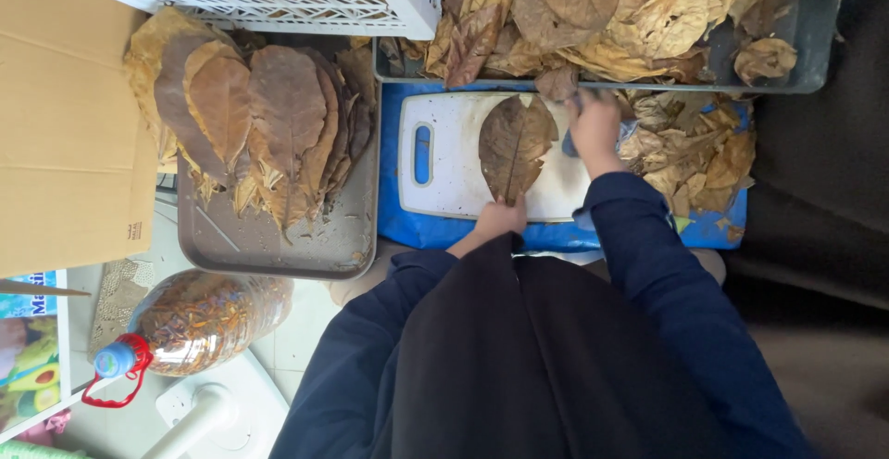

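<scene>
1 big brown leaf [515,144] lies in the middle of the white cutting board [444,158], its stem end pinched by the left hand [500,218], while the right hand [594,125] grips something blue at the board's far edge; a neat stack of leaves [259,125] already sits on the tray [278,246], and a big loose pile [602,14] waits.

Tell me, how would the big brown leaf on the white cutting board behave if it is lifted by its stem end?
The dry leaf looks thin, so probably very light. It lies flat and looks crisp, likely stiff rather than floppy. Crumbs on the grey tray suggest such leaves crack easily.
</scene>
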